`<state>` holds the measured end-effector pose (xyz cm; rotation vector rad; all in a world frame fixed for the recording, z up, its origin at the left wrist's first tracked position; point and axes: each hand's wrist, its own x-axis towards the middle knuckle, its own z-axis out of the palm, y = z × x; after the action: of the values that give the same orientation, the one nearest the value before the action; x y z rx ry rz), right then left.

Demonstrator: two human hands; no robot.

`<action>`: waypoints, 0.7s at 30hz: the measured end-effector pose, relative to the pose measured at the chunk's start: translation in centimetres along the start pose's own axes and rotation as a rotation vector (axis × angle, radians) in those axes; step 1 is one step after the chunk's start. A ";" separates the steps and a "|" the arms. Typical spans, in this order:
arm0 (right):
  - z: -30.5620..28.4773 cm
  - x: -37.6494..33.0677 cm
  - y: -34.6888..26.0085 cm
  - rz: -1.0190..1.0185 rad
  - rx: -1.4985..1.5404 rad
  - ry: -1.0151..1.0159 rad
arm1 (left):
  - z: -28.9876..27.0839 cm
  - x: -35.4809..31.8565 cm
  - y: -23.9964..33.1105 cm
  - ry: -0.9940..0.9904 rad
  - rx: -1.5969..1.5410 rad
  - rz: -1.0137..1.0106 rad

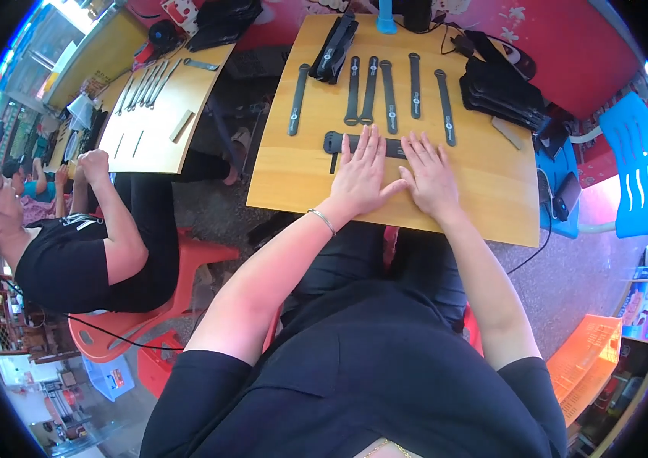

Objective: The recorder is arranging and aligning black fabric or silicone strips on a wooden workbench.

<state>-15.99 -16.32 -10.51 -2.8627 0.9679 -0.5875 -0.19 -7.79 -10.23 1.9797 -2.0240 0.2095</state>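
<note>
A dark strap (392, 147) with a rounded, holed left end lies crosswise on the wooden table in front of me. My left hand (366, 174) rests palm down, its fingers stretched over the strap's left part. Beside it my right hand (432, 177) lies flat as well, fingers pressing over the strap's right end, which they hide. The two thumbs almost meet. A short dark strip (334, 163) juts down below the strap near my left fingers. Beyond my hands, several similar dark straps (389, 95) with pale prints lie lengthwise in a loose row.
Stacked black pieces (499, 91) sit at the table's back right, near a small brown scrap (507, 133). A black bundle (334, 49) lies at the back left. To my left, a seated person works at another table (186, 99) with straps. A blue chair (633, 168) stands right.
</note>
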 end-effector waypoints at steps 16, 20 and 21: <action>-0.2 -0.6 0.9 0.172 0.425 0.263 | 0.0 0.0 0.0 -0.048 -0.019 -0.028; -0.6 -0.9 1.7 0.454 0.793 0.541 | -0.1 0.2 0.2 -0.058 -0.021 -0.038; -0.7 -0.9 1.6 0.461 0.787 0.545 | -0.1 0.3 0.2 -0.060 -0.026 -0.029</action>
<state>-17.82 -17.08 -10.40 -1.7497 1.0741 -1.3485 -0.38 -8.00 -10.00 2.0208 -2.0225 0.1189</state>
